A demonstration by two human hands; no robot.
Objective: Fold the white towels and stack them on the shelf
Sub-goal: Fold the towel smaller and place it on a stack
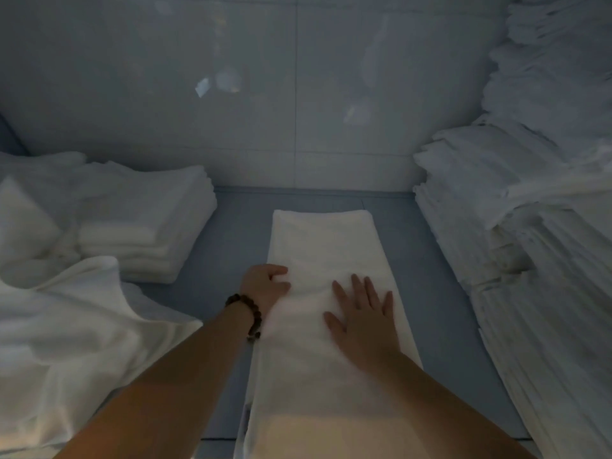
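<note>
A long white towel (326,240), folded into a narrow strip, lies lengthwise on the grey shelf surface (440,286) in the middle of the head view. My left hand (266,284), with a dark bead bracelet on its wrist, pinches the strip's left edge with curled fingers. Flat on the towel a little to the right lies my right hand (362,318), fingers straight and spread, pressing the cloth down.
A low stack of folded white towels (149,226) sits at the left. Loose unfolded white cloth (76,326) is heaped at the near left. Tall stacks of folded towels (530,226) fill the right side. A glossy white wall (298,94) closes the back.
</note>
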